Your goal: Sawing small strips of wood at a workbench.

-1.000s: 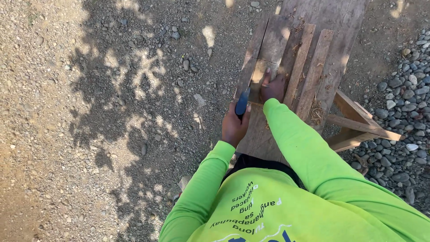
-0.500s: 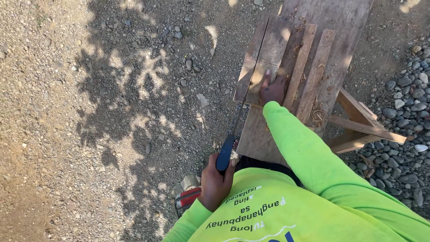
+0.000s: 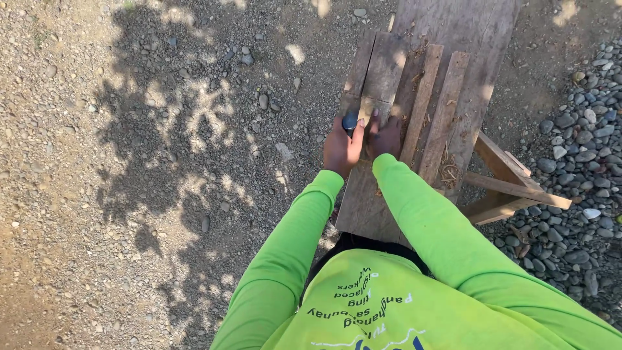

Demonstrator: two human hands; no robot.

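Seen from the head camera looking straight down, the person in a bright lime-green long-sleeved shirt leans over a weathered grey-brown wooden table [image 3: 369, 207] made of a broad plank on angled legs, which runs from near the body away toward the far edge of the view. The left hand [image 3: 341, 148] is clamped around the dark blue-black handle of a hand saw [image 3: 350, 122], at the left edge of the table; the blade past the handle is hidden by the wood and cannot be made out. The right hand [image 3: 385, 137] lies just beside it to the right, fingers together and pressed flat on a short, flat piece of pale brown board [image 3: 383, 71] that rests on the table's far part; it grips nothing. Right of that board lie two narrow wooden slats [image 3: 433, 110], side by side and running lengthwise along the table, with a small tuft of dry wood shavings [image 3: 448, 170] near their near ends. The table's slanted wooden leg braces [image 3: 512, 185] stick out to the right. Left of the table the sandy gravel ground [image 3: 162, 162] is dappled with leaf shadow, and on the right lies a bed of larger rounded grey stones [image 3: 576, 142].
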